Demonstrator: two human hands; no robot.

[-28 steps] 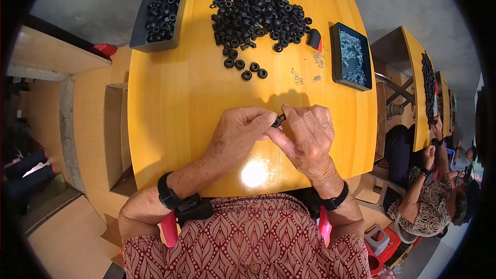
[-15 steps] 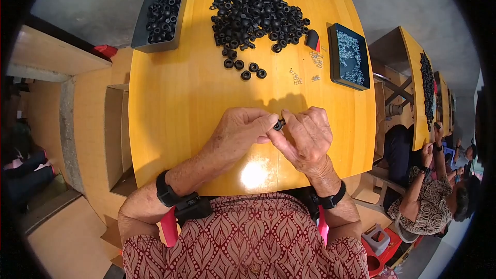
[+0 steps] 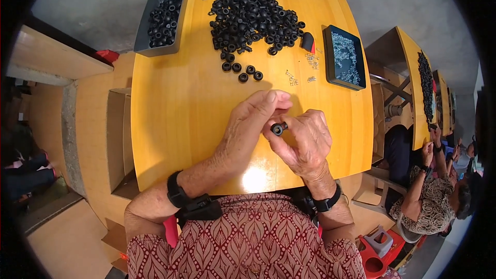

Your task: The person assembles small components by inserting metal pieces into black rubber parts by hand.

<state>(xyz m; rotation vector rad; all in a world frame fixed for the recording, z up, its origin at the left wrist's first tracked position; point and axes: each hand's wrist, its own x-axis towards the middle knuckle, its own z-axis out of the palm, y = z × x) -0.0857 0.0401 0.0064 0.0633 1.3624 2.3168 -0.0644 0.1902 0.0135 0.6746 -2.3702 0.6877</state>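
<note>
Between the thumb and fingers of my right hand (image 3: 306,139) is a small black round part (image 3: 277,129). Its ring-shaped end with a pale hole faces up, and a narrower end lies against the forefinger. Right beside it, my left hand (image 3: 254,120) has its fingers stretched out and its thumb raised, holding nothing that I can see. Some of its fingertips are tucked behind the part and my right hand. Beyond my hands, several loose black round parts (image 3: 243,77) lie before a large pile of black parts (image 3: 248,18).
On the yellow table (image 3: 170,124) a grey bin (image 3: 140,31) of black parts stands far left. At right is a dark tray (image 3: 347,83) of small metal pieces, beside loose metal bits (image 3: 311,61) and a black-and-red object (image 3: 308,42). Another person (image 3: 431,201) sits at a table on the right.
My left hand has let go of the black part and opened, its fingers rising away from me. My right hand keeps the part, its ring end now turned upward.
</note>
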